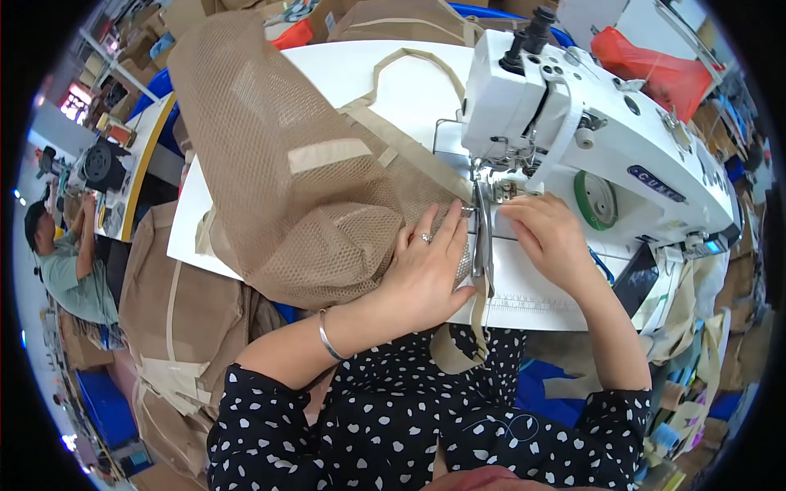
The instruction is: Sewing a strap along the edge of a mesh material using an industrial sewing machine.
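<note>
My left hand [427,266] lies flat with its fingers stretched out, pressing the edge of a brown mesh fabric piece [270,147] beside the needle area of a white sewing machine [647,139]. A beige binding strip [422,155] borders the mesh and runs toward the presser foot. Just right of the metal folder attachment [483,237], my right hand [550,237] has its fingers curled together near the needle plate. What its fingertips hold, if anything, is hidden. From the folder a loose beige tape [458,352] hangs down over the table's front edge.
More brown mesh pieces [176,303] hang at the left. A green-rimmed reel [595,200] stands under the machine arm, near a dark flat object [637,278]. Fabric scraps [688,360] pile at the right. Another person [74,262] sits at a machine on the far left.
</note>
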Demonstrator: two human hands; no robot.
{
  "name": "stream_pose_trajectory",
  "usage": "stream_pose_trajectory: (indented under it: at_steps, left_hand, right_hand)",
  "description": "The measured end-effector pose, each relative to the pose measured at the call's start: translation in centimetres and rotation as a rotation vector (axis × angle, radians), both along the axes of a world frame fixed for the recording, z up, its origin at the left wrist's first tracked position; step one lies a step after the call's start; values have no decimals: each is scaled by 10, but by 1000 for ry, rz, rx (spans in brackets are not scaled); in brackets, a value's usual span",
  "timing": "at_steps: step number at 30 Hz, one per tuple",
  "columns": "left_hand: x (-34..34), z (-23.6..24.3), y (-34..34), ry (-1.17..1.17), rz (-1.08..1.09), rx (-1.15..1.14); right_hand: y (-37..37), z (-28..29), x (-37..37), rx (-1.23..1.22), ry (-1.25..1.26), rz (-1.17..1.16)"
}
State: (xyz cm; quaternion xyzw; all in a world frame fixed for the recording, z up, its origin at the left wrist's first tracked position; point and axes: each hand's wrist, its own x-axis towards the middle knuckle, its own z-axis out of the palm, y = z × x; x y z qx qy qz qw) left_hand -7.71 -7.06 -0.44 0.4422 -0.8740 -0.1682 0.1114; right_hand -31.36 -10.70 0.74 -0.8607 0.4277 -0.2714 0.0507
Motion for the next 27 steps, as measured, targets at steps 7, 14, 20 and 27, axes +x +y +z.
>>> stream_pose_trajectory:
  at_steps: [7,14,20,27]
  left_hand:
    - [0,16,-17,-68,-5,86]
    - [-3,30,-29,-136,-90,120]
    - [-5,42,-49,-162,-195,197]
    - [-1,46,-60,-63,-206,296]
  right_hand:
    - [-19,-13,15,150,32,-63]
    - [-15,-14,36,-11,297,-100]
    - [-14,-18,37,-71,249,-85]
    - [-16,-30,32,-9,62,-143]
